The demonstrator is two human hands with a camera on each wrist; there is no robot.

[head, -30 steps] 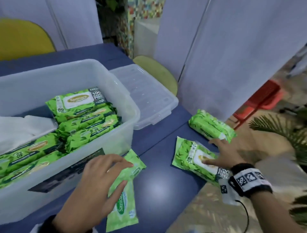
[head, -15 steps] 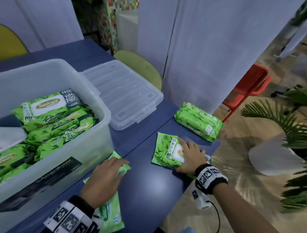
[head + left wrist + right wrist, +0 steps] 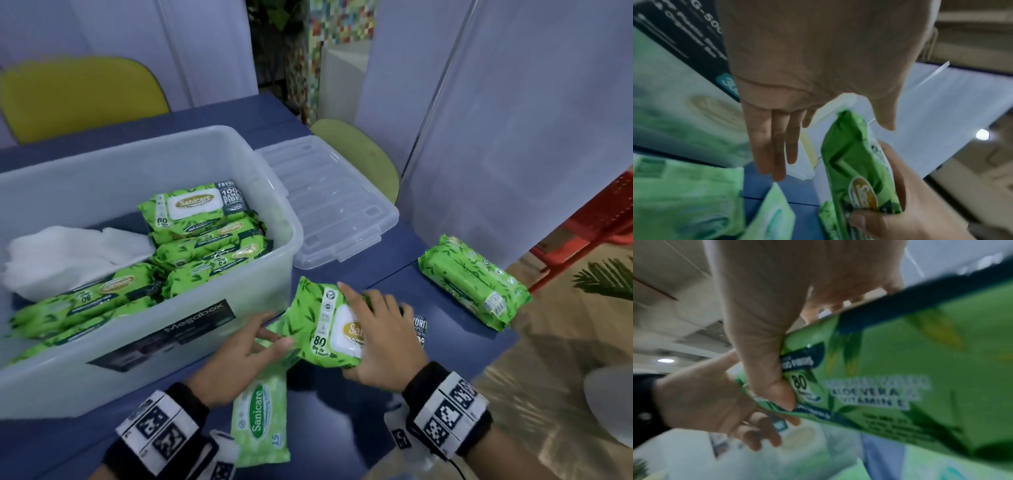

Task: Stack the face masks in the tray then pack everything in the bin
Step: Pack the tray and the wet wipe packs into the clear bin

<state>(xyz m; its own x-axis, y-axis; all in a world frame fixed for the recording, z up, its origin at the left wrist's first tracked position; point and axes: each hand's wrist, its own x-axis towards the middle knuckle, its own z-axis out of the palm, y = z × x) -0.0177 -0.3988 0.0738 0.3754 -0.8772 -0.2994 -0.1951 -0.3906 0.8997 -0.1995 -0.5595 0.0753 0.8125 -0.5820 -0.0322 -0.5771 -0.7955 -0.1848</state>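
Observation:
My right hand [image 3: 376,329] grips a green 80-count wipes pack [image 3: 315,329], thumb underneath and fingers on top, and holds it tilted above the table by the bin's front right corner. In the right wrist view the thumb [image 3: 768,382] presses into that pack [image 3: 900,369]. My left hand [image 3: 239,356] has straight fingers [image 3: 777,142] that touch the pack's left edge [image 3: 855,162]. A thin light green wipes pack [image 3: 260,421] lies on the table under the left hand. The clear bin [image 3: 291,222] holds several green packs [image 3: 198,212] and white masks [image 3: 65,253].
The bin's clear lid [image 3: 329,205] lies flat behind and to the right of the bin. Another green wipes pack [image 3: 476,281] sits near the blue table's right edge [image 3: 507,346]. Yellow chairs [image 3: 82,96] stand beyond the table.
My right hand has picked the 80-count pack up off the table and carried it left toward the bin. My left hand has lifted off the thin pack and met the big one.

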